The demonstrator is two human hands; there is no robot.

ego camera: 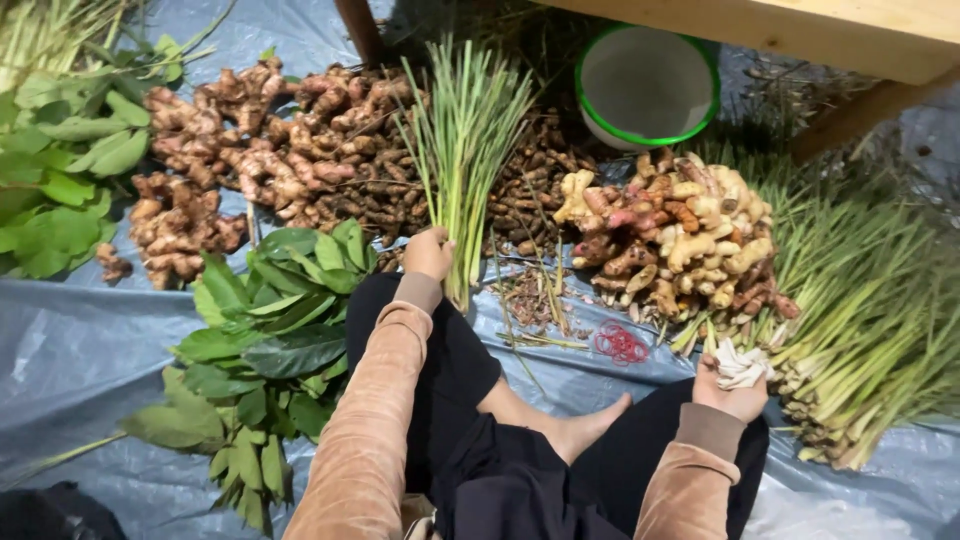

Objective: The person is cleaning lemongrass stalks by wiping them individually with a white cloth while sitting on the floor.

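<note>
At the far left of the frame lie green leaves (60,190), with a heap of brown ginger roots (250,150) beside them. Near the centre, the left hand (428,253) is clamped around the base of an upright lemongrass bundle (462,140). Red rubber bands (620,343) lie on the grey tarp (80,350). At lower right, the right hand (733,392) closes on white trimmed stalk ends (742,364), just beside the lemongrass pile (870,330).

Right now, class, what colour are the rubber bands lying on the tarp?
Red; the rubber bands show best in the head view.
</note>
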